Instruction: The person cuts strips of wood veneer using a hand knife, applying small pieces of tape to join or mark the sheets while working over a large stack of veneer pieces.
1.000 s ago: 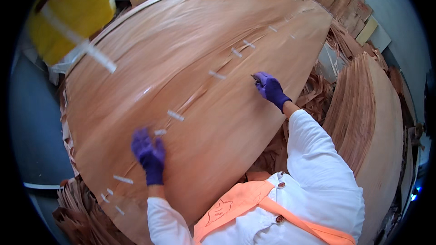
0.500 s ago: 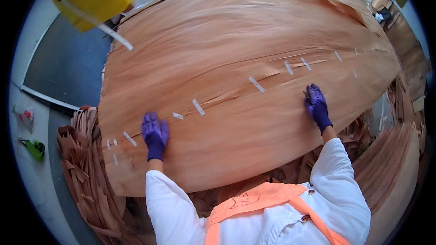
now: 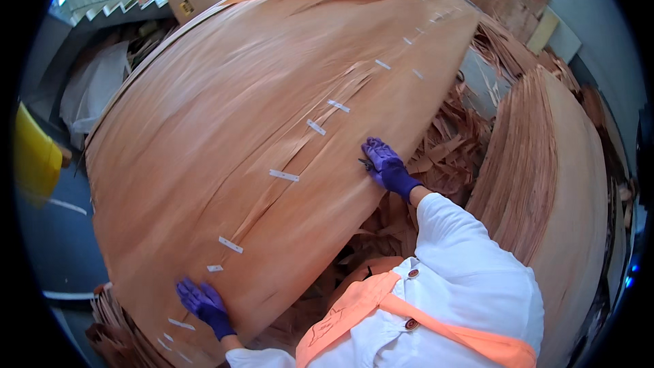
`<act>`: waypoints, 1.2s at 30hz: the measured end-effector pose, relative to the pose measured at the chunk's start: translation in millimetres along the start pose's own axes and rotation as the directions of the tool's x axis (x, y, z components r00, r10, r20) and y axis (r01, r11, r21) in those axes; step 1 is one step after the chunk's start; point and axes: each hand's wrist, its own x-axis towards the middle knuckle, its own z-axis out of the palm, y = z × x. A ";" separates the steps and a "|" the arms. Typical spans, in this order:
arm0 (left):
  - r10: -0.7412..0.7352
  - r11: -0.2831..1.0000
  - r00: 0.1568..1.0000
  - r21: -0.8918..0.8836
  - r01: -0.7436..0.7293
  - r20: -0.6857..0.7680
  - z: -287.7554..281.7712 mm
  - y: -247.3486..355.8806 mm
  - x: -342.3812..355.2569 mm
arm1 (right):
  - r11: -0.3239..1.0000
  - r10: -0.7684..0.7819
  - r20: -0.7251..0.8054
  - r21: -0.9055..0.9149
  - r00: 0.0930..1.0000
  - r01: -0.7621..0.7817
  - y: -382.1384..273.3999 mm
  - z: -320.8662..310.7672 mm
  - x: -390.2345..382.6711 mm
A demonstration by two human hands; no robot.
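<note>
The thin wood sheet (image 3: 170, 163) is broad and wavy, its far edge curled. A ridged veneer pile (image 3: 575, 197) stands beyond its right end; crumpled scraps (image 3: 446, 143) lie along its near edge. The gloved left hand (image 3: 203, 305) rests near the sheet's near left corner, fingers slightly spread. The right hand (image 3: 388, 163) lies by the near edge, fingers together, the thumb side holding a small dark tool (image 3: 366, 163), type unclear. Short white tape strips (image 3: 284, 175) bridge the split.

No words or numbers can be read. At the upper left, a brown cardboard box (image 3: 208, 1) carries a small square mark (image 3: 186, 7), too small to make out. On the wearer's orange apron (image 3: 357, 308), a dark line drawing (image 3: 325, 327) runs along the front panel; its subject is unclear.
</note>
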 end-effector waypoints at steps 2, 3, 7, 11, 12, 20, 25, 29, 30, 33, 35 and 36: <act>0.014 0.999 0.999 -0.031 -0.015 -0.046 -8.0 1.4 1.2 | 0.999 -0.034 -0.018 0.036 0.999 0.035 -2.6 -4.4 0.3; 0.013 0.999 1.000 -0.042 -0.014 -0.021 -6.1 1.6 6.0 | 0.997 -0.053 -0.028 0.052 0.998 0.054 -0.3 -8.5 2.1; 0.025 0.993 1.000 -0.112 -0.026 -0.006 0.4 -7.7 20.7 | 0.990 -0.070 -0.010 0.124 0.997 0.071 20.3 -18.4 31.4; 0.083 0.985 0.990 -0.144 -0.099 -0.113 16.3 18.6 76.4 | 0.995 -0.034 -0.181 0.084 0.983 0.050 33.2 -20.3 110.1; 0.038 0.997 0.999 -0.068 -0.041 -0.033 9.0 40.0 86.2 | 0.998 -0.033 -0.172 0.042 0.985 0.041 41.8 -20.2 130.1; -0.101 0.990 0.933 0.124 0.061 0.345 3.2 73.0 93.7 | 0.999 -0.004 0.240 -0.048 0.971 0.016 79.7 -4.3 240.8; -0.021 0.975 0.989 0.221 -0.011 0.145 22.5 44.0 67.0 | 0.989 -0.150 0.078 0.006 0.986 0.150 89.5 11.1 226.1; -0.208 0.968 0.903 -0.056 0.246 0.377 0.2 43.1 61.1 | 0.992 -0.128 0.102 0.018 0.986 0.127 82.9 -8.2 214.6; -0.246 0.865 0.913 -0.352 0.358 0.324 -1.4 26.7 46.6 | 0.991 -0.134 0.109 0.037 0.985 0.131 74.1 -13.9 211.5; -0.263 0.894 0.910 -0.273 0.355 0.321 -13.8 15.7 23.5 | 0.994 -0.113 0.152 0.021 0.982 0.111 60.1 -35.3 197.6; -0.281 0.930 0.892 -0.130 0.345 0.355 -26.9 9.8 0.4 | 0.994 -0.105 0.181 0.007 0.978 0.106 52.0 -42.2 185.0; -0.310 0.904 0.883 -0.179 0.389 0.354 -30.2 4.0 -17.5 | 0.994 -0.108 0.191 0.007 0.976 0.109 47.9 -42.6 178.6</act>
